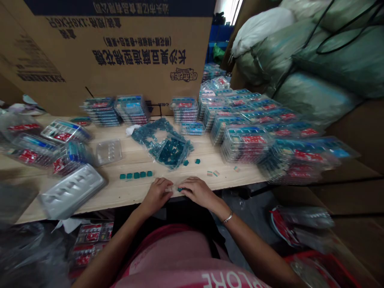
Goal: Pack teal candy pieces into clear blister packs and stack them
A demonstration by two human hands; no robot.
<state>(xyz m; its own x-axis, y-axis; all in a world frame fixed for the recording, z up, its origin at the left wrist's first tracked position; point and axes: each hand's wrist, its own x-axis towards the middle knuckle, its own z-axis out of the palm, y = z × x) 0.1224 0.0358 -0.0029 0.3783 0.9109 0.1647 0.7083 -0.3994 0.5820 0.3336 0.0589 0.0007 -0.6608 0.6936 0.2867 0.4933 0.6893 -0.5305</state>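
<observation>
At the table's front edge my left hand is closed, its thumb and fingers pinching a small clear plastic piece. Just to the right, my right hand pinches a small teal square between thumb and fingertips. Fingers partly hide both pieces. Beyond my left hand lies a row of several teal squares. Two loose teal squares, one of them the right-hand square, rest beyond my right hand. Behind them, an opened plastic bag holds many more. Small striped pieces lie to the right.
Stacked clear blister packs crowd the right side, with shorter stacks along the back. Clear moulded trays and loose packs lie at left. A large cardboard box stands behind; stuffed sacks are piled at right.
</observation>
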